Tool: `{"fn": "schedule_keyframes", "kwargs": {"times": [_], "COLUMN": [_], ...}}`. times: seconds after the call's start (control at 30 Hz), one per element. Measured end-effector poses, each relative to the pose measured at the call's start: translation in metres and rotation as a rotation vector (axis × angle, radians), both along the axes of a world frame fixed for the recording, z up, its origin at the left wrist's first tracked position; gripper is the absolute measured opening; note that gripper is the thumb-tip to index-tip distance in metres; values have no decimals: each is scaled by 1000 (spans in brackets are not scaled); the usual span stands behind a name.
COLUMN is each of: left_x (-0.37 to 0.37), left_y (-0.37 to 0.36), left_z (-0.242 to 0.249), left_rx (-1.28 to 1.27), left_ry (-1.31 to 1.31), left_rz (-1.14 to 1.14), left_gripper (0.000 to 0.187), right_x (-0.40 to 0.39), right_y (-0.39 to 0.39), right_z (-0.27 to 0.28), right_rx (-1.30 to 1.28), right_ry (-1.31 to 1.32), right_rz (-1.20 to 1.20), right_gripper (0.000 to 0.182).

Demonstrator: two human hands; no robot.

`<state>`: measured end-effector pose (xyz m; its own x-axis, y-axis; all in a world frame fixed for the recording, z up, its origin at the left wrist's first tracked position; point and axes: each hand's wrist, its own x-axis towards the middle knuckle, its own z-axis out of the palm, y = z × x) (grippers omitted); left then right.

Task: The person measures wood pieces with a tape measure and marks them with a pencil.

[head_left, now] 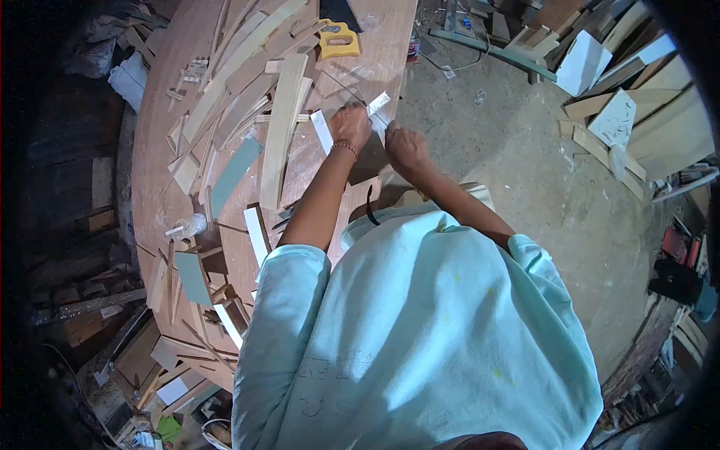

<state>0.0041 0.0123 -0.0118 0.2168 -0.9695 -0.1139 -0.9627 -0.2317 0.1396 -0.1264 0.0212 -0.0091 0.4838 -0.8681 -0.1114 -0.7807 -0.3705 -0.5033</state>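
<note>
My left hand (pixel 350 126) is closed at the edge of the wooden table, a beaded bracelet at its wrist. Its fingers press on a short white strip (pixel 379 103) that pokes out toward the upper right. Another white strip (pixel 321 130) lies just left of this hand. Slightly lower and to the right, my right hand (pixel 407 148) makes a fist near the table edge; I cannot tell what is inside it. A thin dark rod (pixel 345 87) reaches up and left from my left hand. Above both hands lies a handsaw with a yellow handle (pixel 339 46).
Several pale wooden slats (pixel 282 135) are heaped across the curved-looking table (pixel 161 199), left of my hands. A green-grey panel (pixel 234 177) and a clear bottle (pixel 193 225) are lower on it. Boards and offcuts (pixel 615 120) lean beyond the concrete floor (pixel 517 165).
</note>
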Motion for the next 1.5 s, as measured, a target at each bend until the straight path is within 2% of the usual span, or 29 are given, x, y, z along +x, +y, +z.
{"fn": "schedule_keyframes", "kwargs": {"times": [0.13,0.2,0.33,0.43,0.53,0.63,0.73,0.83,0.9,0.93,1.0,1.13,1.2,1.33,1.43,1.5], "left_x": [3,2,4,2,1,2,3,3,8,9,8,3,-1,1,2,6], "left_y": [2,1,-5,-7,-2,-2,0,-5,-8,-7,-7,-3,1,-2,-4,-7], "left_z": [-12,-7,4,4,0,-7,-7,-3,-5,-4,-2,-1,-4,-8,-1,4], "left_rx": [-151,-78,73,119,62,-25,-98,12,100,101,75,115,-113,-105,33,99], "left_ry": [-107,-33,9,78,39,-18,-114,-21,51,51,80,73,1,-98,-27,43], "left_rz": [-35,-21,-5,51,30,-4,-14,20,49,50,33,38,38,18,30,43], "left_gripper": [13,14,14,15,15,14,13,14,18,18,19,18,15,14,14,15], "right_x": [18,17,8,-10,-3,14,23,18,9,3,-9,2,12,21,18,12], "right_y": [-12,-13,-4,5,6,-11,-15,-12,-2,4,8,6,-5,-14,-11,-2], "right_z": [-11,-12,-8,2,2,-8,-11,-13,-14,-9,0,-12,-11,-3,-12,-19], "right_rx": [-74,11,-14,-7,28,-45,-20,-22,66,67,1,-10,-51,-33,-1,234], "right_ry": [51,-14,-5,34,75,24,47,-39,-254,-254,3,46,20,-15,-68,-469], "right_rz": [63,14,16,20,-20,-10,33,3,-80,-79,-19,-49,-39,-47,-50,-221], "right_gripper": [20,21,23,14,12,15,24,22,20,20,18,17,16,17,20,24]}}
